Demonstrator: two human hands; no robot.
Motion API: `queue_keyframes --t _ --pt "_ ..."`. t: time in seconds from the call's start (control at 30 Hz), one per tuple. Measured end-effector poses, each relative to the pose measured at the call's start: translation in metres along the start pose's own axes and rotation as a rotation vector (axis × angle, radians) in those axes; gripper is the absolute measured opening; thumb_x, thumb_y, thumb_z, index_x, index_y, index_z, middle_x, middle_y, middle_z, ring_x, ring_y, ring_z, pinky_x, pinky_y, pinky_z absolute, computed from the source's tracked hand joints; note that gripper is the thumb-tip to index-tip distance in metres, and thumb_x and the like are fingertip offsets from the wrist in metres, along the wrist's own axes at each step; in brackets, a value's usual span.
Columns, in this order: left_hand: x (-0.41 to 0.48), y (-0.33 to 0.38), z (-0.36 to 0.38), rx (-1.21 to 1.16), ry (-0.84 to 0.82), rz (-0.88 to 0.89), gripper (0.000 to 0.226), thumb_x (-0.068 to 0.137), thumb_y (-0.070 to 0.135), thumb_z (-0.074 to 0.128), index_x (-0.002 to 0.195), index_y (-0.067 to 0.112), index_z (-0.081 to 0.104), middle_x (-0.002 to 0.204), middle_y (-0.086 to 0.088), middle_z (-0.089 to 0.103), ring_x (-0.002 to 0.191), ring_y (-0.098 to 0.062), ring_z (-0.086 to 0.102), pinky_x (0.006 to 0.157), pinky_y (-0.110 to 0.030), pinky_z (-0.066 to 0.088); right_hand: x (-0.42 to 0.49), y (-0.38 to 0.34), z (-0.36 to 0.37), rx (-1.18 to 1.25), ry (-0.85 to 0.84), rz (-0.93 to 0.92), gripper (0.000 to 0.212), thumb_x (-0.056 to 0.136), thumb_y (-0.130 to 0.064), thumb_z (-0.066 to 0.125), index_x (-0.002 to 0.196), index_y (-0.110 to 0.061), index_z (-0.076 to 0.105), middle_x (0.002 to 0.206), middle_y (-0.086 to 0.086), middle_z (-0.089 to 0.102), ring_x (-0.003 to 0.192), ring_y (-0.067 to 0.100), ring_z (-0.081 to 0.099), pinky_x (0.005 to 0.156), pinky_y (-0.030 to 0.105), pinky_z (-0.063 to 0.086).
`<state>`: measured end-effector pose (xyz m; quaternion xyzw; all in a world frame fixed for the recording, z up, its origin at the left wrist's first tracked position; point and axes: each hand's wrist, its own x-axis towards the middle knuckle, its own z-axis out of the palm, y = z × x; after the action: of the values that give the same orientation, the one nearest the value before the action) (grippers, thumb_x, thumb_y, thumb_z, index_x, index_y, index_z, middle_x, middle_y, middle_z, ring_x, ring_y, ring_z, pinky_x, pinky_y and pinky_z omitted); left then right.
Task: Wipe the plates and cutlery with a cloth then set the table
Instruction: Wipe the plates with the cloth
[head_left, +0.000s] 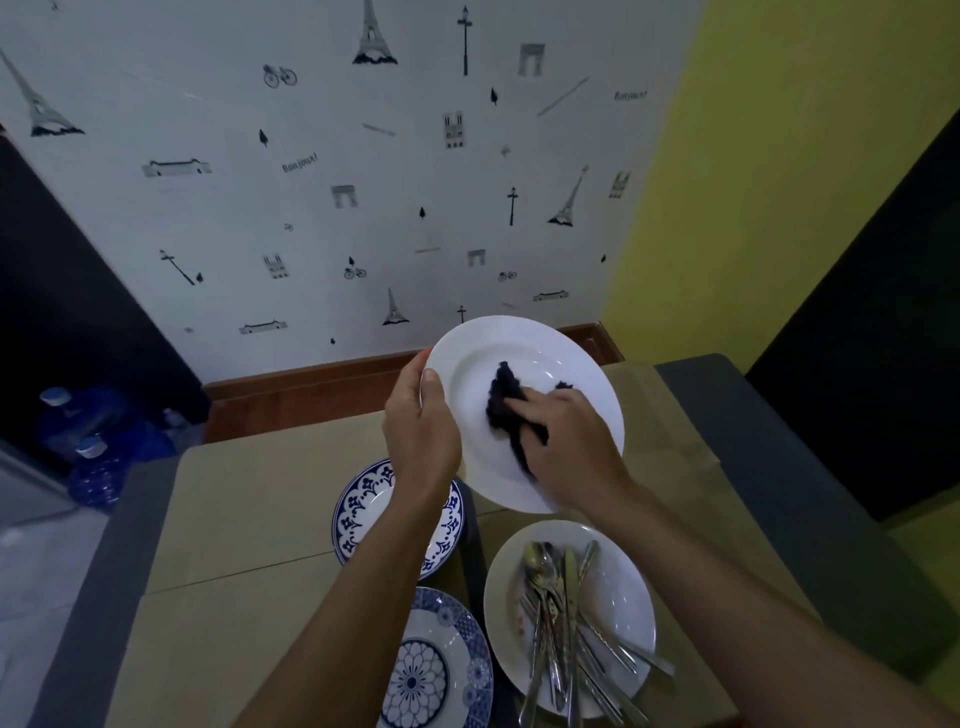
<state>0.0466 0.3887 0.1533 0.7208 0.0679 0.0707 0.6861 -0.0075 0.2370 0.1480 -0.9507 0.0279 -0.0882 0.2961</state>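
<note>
My left hand (422, 431) grips the left rim of a plain white plate (545, 353), held tilted above the table. My right hand (566, 447) presses a dark cloth (506, 400) against the plate's face, fingers curled round it. Below, a second white plate (623, 597) on the table carries a pile of cutlery (566, 623): spoons, forks and knives. A blue-patterned plate (363, 514) lies under my left forearm, and another blue-and-white plate (441, 665) sits at the near edge.
The beige table (249, 519) has a dark grey border and stands near a wall with Paris-themed paper. Blue water bottles (88, 447) stand on the floor at the left. A yellow wall (779, 182) rises at the right.
</note>
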Motion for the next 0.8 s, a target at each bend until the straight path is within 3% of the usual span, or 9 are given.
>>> queue_keyframes --t 0.1,0.23,0.33,0.4,0.47,0.53,0.8 --pt "0.002 -0.005 0.005 0.011 -0.014 0.012 0.035 0.104 0.026 0.042 0.131 0.029 0.063 0.122 0.01 0.068 0.114 -0.011 0.061 0.1 -0.045 0.053 -0.002 0.0 0.005 0.054 -0.133 -0.108 0.046 0.097 -0.01 0.058 0.139 -0.026 0.065 0.147 -0.014 0.058 0.13 0.014 0.042 0.113 0.035 0.038" --pt "-0.001 -0.012 0.015 0.027 -0.036 0.002 0.036 0.103 0.029 0.041 0.131 0.031 0.062 0.124 0.011 0.067 0.116 -0.011 0.06 0.1 -0.045 0.052 0.004 0.002 0.008 0.074 -0.071 -0.073 0.046 0.102 -0.015 0.053 0.145 -0.03 0.058 0.15 -0.007 0.056 0.132 0.015 0.046 0.114 0.038 0.04" --pt "0.006 -0.016 0.016 0.028 -0.016 -0.014 0.035 0.103 0.026 0.042 0.129 0.03 0.064 0.122 0.01 0.067 0.115 -0.011 0.061 0.1 -0.045 0.052 0.004 -0.003 0.005 0.079 -0.196 -0.17 0.049 0.097 -0.014 0.053 0.143 -0.029 0.061 0.148 -0.011 0.058 0.136 0.014 0.047 0.117 0.038 0.038" --pt "0.012 -0.02 0.013 0.022 0.007 -0.03 0.034 0.103 0.023 0.043 0.128 0.028 0.065 0.123 0.008 0.067 0.115 -0.013 0.06 0.1 -0.046 0.052 0.002 -0.004 -0.001 0.16 -0.27 -0.177 0.048 0.092 -0.014 0.054 0.135 -0.031 0.068 0.138 -0.011 0.067 0.125 0.011 0.058 0.109 0.031 0.046" --pt "0.018 -0.024 0.012 0.015 0.034 -0.056 0.034 0.102 0.023 0.044 0.128 0.027 0.066 0.124 0.008 0.066 0.116 -0.014 0.059 0.101 -0.046 0.052 -0.001 -0.001 -0.006 0.237 -0.33 -0.092 0.043 0.091 -0.014 0.058 0.126 -0.032 0.074 0.125 -0.008 0.074 0.105 0.008 0.067 0.091 0.022 0.054" --pt "0.022 -0.029 0.014 0.017 0.046 -0.065 0.033 0.103 0.023 0.044 0.127 0.027 0.066 0.125 0.008 0.066 0.117 -0.014 0.059 0.102 -0.046 0.051 -0.003 0.002 -0.008 0.262 -0.359 -0.033 0.037 0.09 -0.015 0.063 0.121 -0.032 0.077 0.115 -0.006 0.077 0.09 0.005 0.069 0.078 0.016 0.052" --pt "0.026 -0.046 0.03 0.043 -0.02 -0.065 0.033 0.107 0.025 0.04 0.134 0.028 0.059 0.125 0.012 0.061 0.116 -0.012 0.056 0.099 -0.035 0.049 0.009 0.031 -0.015 0.191 -0.313 0.107 0.022 0.081 -0.022 0.064 0.092 -0.026 0.083 0.083 -0.009 0.078 0.075 0.011 0.071 0.075 0.041 0.061"
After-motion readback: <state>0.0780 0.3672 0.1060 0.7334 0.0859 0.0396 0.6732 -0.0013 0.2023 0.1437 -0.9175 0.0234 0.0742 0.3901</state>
